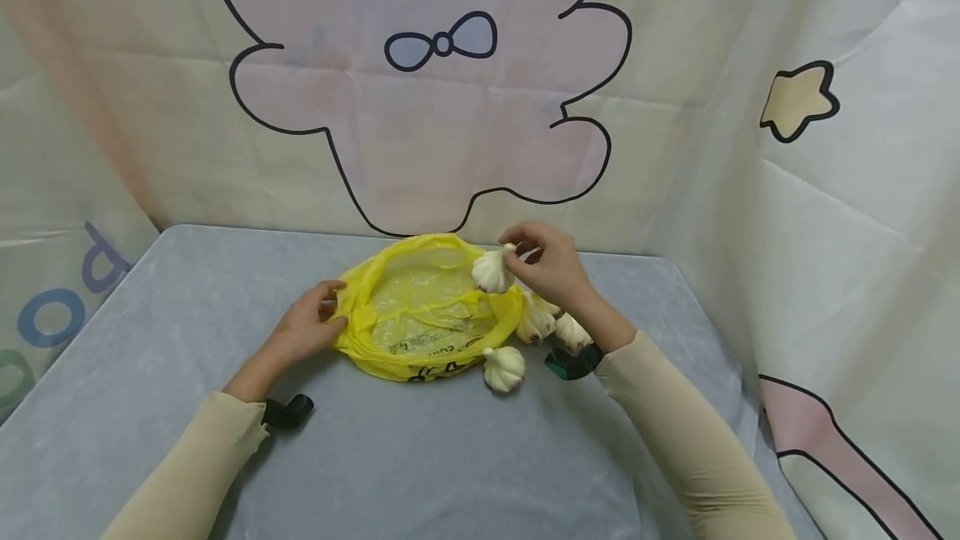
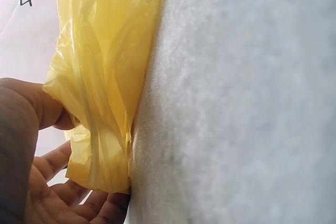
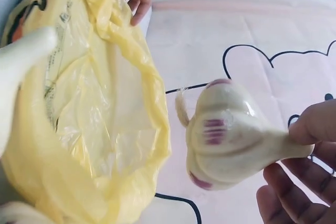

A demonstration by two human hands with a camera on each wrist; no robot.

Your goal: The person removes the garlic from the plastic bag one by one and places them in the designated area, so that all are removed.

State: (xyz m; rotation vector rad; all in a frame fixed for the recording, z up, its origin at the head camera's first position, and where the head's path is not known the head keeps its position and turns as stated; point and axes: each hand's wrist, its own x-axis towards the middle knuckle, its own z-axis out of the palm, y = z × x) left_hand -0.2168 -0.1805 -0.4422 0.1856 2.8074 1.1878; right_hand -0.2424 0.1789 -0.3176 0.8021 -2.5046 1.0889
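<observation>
A yellow plastic bag (image 1: 356,340) stands on the table with its wide mouth facing up. At the bag's left side, my left hand (image 1: 302,325) grips the plastic between thumb and fingers; in the left wrist view the bag's edge (image 2: 97,108) is folded and creased there. My right hand (image 1: 553,267) pinches a garlic bulb (image 1: 492,272) by its stem, above the right rim. That bulb (image 3: 226,135) is whitish with purple marks and a tuft of roots. Just right of the bag lie more garlic bulbs (image 1: 504,369), some partly behind the right wrist.
A grey cloth covers the table (image 1: 420,465). Behind it hangs a curtain (image 1: 675,107) with cartoon prints, which also closes off both sides. Black camera mounts (image 1: 288,412) are strapped at the wrists.
</observation>
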